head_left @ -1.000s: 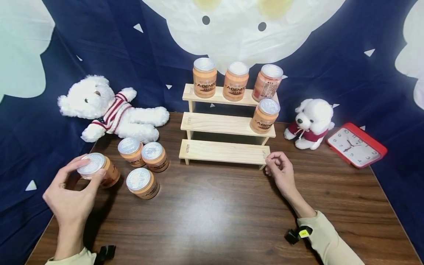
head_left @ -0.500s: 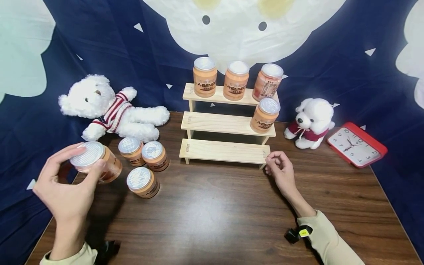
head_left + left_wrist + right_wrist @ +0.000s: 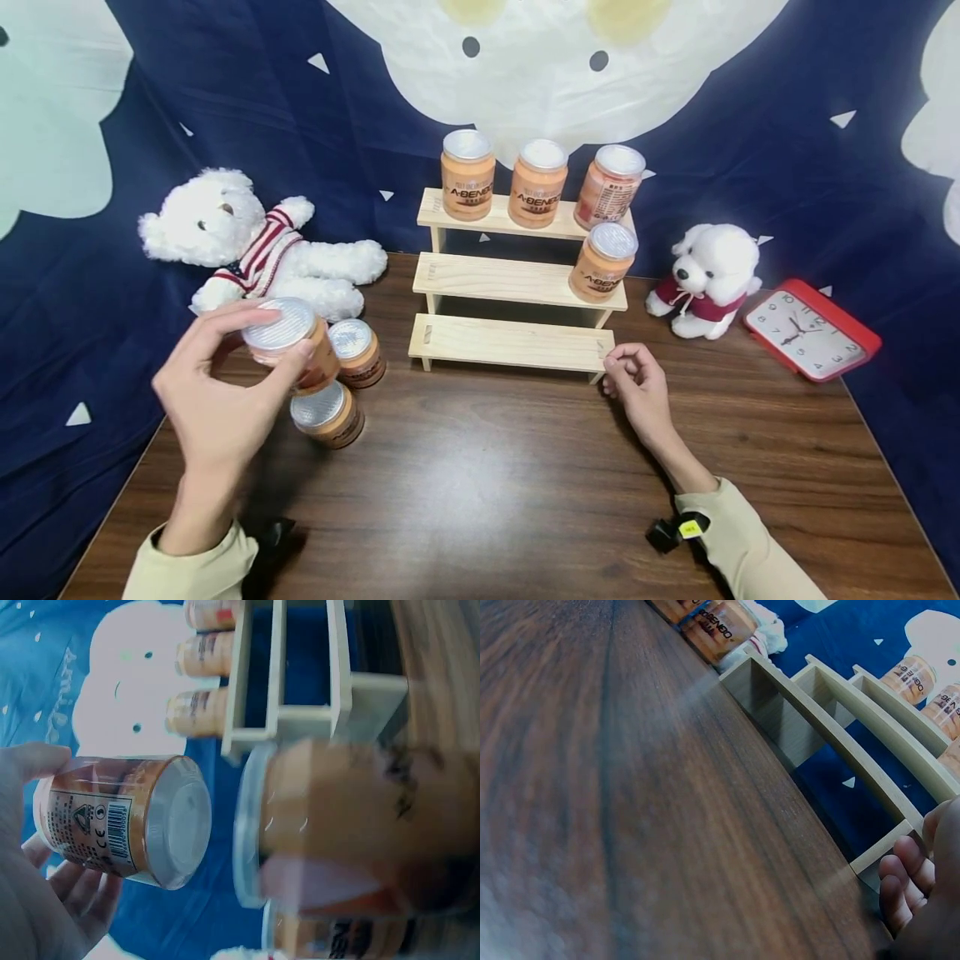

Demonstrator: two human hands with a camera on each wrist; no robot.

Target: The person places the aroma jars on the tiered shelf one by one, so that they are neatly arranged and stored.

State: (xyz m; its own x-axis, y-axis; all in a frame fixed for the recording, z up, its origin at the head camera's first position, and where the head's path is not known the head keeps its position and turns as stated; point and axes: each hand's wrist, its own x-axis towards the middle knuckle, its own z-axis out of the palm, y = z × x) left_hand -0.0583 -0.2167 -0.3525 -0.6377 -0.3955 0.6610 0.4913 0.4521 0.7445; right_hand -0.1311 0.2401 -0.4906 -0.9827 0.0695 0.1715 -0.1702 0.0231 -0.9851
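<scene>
The left hand (image 3: 217, 400) holds an orange jar (image 3: 292, 343) by its lid end, fingers curled round it, lifted above two more jars (image 3: 341, 383) near the desk's left edge. The right hand (image 3: 637, 387) rests on the desk (image 3: 510, 483), fingers loosely curled and holding nothing, touching the front right corner of the wooden step shelf (image 3: 517, 312).

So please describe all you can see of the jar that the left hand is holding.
The jar is a small cylinder with an orange body and a flat silver lid. The left wrist view shows a printed label with a barcode and symbols on its side. The left hand grips it near the lid, lifted off the wooden table and tilted, above other jars of the same kind.
</scene>
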